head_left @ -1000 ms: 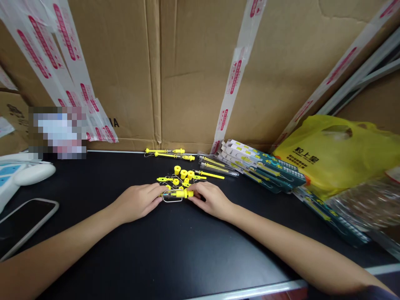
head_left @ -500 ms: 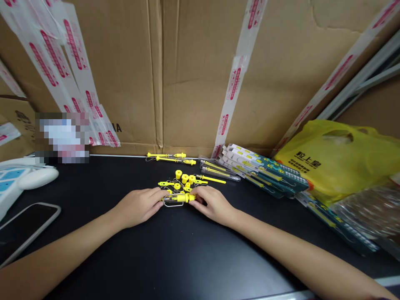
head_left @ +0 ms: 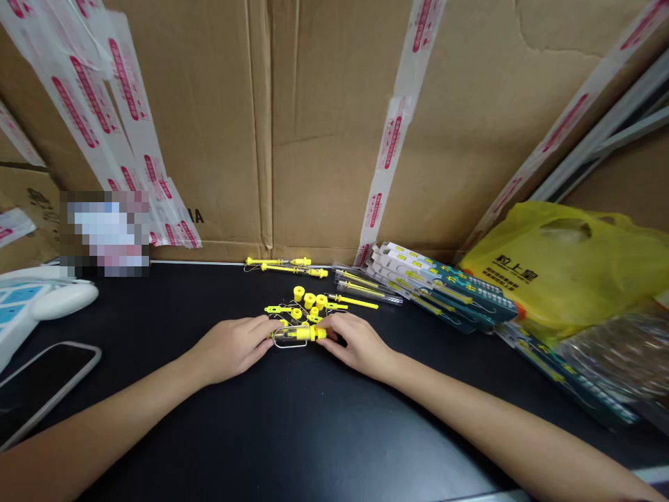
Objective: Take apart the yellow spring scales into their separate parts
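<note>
A clear tube with yellow end parts and a bent metal hook [head_left: 303, 334] lies level between my hands, just above the black table [head_left: 313, 425]. My left hand [head_left: 237, 348] pinches its left end; the fingertips partly cover that end. On the other side, my right hand [head_left: 358, 343] grips the yellow right end with thumb and fingers. Right behind the tube are several loose yellow caps [head_left: 310, 300], flat yellow pieces [head_left: 279, 309] and thin metal wires. A yellow rod [head_left: 355, 302] rests behind my right hand.
Yellow assembled pieces [head_left: 294, 269] lie along the cardboard [head_left: 324, 139]. Stacked teal boxes [head_left: 444, 286] and a yellow bag [head_left: 569, 265] stand right. A phone [head_left: 47, 387] and a white device [head_left: 63, 298] lie left.
</note>
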`<state>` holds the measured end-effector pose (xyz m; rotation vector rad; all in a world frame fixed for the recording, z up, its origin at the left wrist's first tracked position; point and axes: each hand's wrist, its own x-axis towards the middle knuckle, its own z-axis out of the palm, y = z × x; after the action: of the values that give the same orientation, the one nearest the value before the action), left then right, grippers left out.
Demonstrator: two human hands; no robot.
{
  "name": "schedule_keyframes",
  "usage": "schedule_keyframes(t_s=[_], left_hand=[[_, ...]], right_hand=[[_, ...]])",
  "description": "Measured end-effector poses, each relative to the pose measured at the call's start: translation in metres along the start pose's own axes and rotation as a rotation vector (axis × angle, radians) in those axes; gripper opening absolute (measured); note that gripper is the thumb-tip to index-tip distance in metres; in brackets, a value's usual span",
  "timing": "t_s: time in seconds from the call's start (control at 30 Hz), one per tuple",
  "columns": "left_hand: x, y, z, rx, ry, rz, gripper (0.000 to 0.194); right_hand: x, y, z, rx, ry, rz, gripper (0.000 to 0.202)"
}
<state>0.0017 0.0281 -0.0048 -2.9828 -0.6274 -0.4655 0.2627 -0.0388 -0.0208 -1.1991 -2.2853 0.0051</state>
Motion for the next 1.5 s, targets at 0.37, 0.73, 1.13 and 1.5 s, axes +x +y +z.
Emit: schedule_keyframes(t_s=[0.37, 0.73, 1.13, 1.5], left_hand=[[-0.0017, -0.0007, 0.0020, -0.011, -0.002, -0.013, 0.030], [-0.0003, 0.0000, 0.0004, -0.026, 0.014, -0.016, 0.029], [-0.0004, -0.0006, -0.0003, -0.017, 0.075, -0.059, 0.028], [-0.0018, -0.0007, 0.0005, -0.014, 0.175, -0.156, 0.031]], right_hand=[[0.0007, -0.0022, -0.0059, 0.015, -0.028, 0.048, 0.016], [-0.0013, 0.0021, 0.0004, 0.055, 0.098, -0.059, 0.004], [-0.0023, 0.0009, 0.0004, 0.106, 0.190, 0.087, 0.007], [0.0030, -0.0056, -0.0037, -0.175, -0.024, -0.090, 0.010]])
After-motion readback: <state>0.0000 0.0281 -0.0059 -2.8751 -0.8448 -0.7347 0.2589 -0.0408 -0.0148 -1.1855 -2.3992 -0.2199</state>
